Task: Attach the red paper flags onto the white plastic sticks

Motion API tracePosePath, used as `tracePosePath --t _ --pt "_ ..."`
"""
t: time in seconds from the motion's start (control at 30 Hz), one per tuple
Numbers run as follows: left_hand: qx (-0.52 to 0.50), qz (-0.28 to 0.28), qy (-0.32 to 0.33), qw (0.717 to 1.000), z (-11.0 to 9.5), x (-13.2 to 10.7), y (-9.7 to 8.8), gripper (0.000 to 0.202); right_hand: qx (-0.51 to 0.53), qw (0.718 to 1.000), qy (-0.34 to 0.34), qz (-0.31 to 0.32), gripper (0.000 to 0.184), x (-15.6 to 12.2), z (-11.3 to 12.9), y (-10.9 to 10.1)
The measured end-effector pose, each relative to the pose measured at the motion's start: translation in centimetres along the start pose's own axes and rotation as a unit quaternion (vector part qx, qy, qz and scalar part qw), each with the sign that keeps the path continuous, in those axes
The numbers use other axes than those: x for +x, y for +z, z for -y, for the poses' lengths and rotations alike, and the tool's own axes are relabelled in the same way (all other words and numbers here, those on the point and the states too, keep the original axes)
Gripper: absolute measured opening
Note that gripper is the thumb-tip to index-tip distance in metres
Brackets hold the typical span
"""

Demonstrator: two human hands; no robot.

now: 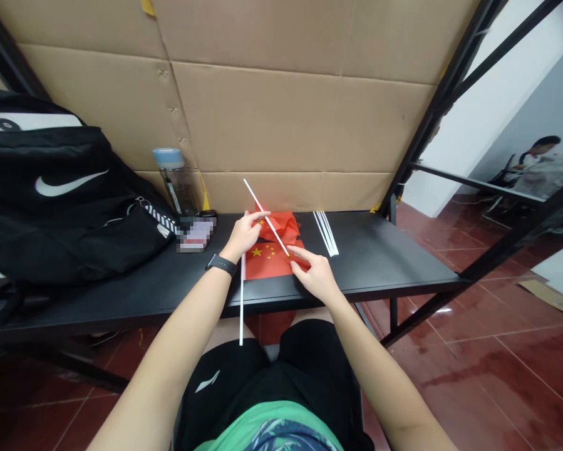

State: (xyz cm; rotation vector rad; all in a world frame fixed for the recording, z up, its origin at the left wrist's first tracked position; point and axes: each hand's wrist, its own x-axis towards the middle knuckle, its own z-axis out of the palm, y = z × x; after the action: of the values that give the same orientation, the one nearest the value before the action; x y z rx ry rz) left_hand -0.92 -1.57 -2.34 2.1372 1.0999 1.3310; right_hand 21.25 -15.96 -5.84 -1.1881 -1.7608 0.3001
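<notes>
A thin white plastic flag stick (pixel 277 237) slants over small red flags with yellow stars. My left hand (pixel 244 237) holds the stick near its middle, with index finger and thumb close about it. Around its lower end, where a small yellow tip shows, the thumb and index finger of my right hand (pixel 316 274) close in. Beneath lies a flat red flag (pixel 267 268), whose own white stick (pixel 242 307) sticks out past the table edge toward my lap. Behind it is a crumpled red flag (pixel 285 225), partly covered by the slanting stick and my left fingers.
Several white sticks (pixel 325 233) lie on the black table (pixel 379 257) to the right. On the left are a black backpack (pixel 65 194), a blue-lidded bottle (pixel 175 181) and a blurred-out item (pixel 195 234). Cardboard (pixel 281 119) walls the back. A person (pixel 539 156) sits far right.
</notes>
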Motion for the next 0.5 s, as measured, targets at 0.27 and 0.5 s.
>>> tracePosePath --t 0.27,0.5 --pt "0.008 0.002 0.003 1.000 -0.28 -0.16 -0.15 0.054 0.034 0.999 0.004 -0.016 0.046 -0.01 -0.22 0.14" --pt "0.024 0.035 -0.023 0.999 0.36 0.03 0.05 0.060 0.018 1.000 -0.002 -0.011 0.049 -0.02 -0.56 0.24"
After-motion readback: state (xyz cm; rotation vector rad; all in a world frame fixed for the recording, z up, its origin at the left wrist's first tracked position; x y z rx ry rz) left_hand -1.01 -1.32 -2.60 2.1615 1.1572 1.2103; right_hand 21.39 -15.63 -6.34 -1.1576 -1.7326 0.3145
